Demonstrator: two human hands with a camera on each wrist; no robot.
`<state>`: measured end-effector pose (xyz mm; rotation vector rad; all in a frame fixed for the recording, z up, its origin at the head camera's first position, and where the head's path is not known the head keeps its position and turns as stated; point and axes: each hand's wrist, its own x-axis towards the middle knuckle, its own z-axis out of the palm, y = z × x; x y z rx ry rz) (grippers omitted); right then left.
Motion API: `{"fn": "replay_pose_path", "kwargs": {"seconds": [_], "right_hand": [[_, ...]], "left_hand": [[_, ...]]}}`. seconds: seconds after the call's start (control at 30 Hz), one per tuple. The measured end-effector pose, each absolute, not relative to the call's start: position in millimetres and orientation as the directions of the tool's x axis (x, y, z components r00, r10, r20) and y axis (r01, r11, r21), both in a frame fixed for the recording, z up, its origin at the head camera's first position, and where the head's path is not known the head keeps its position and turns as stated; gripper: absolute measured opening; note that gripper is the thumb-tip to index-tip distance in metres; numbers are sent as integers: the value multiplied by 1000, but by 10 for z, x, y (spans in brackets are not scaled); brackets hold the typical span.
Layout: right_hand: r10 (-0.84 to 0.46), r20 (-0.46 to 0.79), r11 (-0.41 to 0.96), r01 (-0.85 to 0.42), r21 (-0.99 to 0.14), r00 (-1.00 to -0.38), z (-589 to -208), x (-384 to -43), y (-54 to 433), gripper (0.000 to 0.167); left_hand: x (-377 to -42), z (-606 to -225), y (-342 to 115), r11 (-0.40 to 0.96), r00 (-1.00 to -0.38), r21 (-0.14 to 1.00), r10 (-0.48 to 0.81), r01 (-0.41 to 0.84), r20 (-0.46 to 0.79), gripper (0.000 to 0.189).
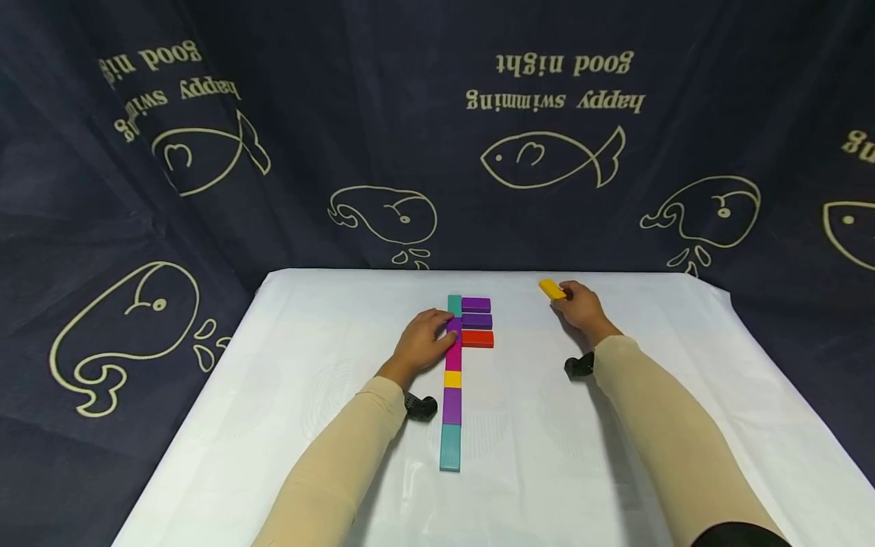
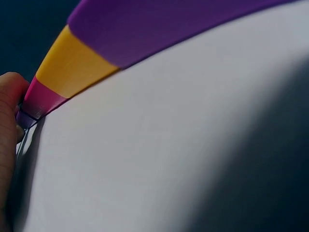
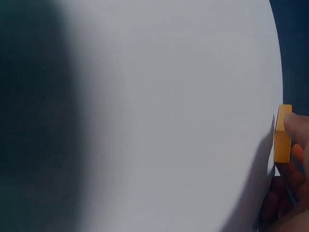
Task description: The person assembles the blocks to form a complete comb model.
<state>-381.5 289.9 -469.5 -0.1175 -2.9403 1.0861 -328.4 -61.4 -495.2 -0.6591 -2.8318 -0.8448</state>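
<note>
A column of flat coloured blocks runs up the middle of the table: teal (image 1: 450,448), purple (image 1: 452,406), yellow (image 1: 453,379), magenta (image 1: 454,358), another purple (image 1: 454,325) and a small teal block (image 1: 454,305) at the far end. My left hand (image 1: 418,343) lies along the column's left side, fingertips and thumb touching it near the far purple and magenta blocks. At the back right, my right hand (image 1: 582,310) pinches a loose yellow block (image 3: 283,140) between thumb and fingers. Two purple blocks (image 1: 476,305) and a red block (image 1: 478,339) stick out rightward from the column's far end.
A white cover (image 1: 328,319) lies over the table. Behind its far edge hangs a dark blue cloth (image 1: 451,144) printed with fish, whales and lettering. Small black devices (image 1: 420,408) sit at both wrists.
</note>
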Motion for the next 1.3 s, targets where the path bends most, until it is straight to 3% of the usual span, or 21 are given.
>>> {"fn": "replay_pose_path", "kwargs": {"seconds": [0.33, 0.8, 1.3], "right_hand": [[96, -13, 814, 86, -574, -995, -4717, -3833, 2873, 52], [31, -11, 764, 31, -645, -999, -4710, -3764, 2916, 45], [31, 41, 762, -3, -648, -999, -4757, -3743, 2902, 41]], "left_hand": [[-3253, -4945, -591, 745, -898, 502, 379, 439, 223, 50], [-3274, -4911, -608, 751, -902, 500, 376, 431, 212, 51], [-3249, -4902, -614, 741, -897, 507, 377, 441, 230, 50]]}}
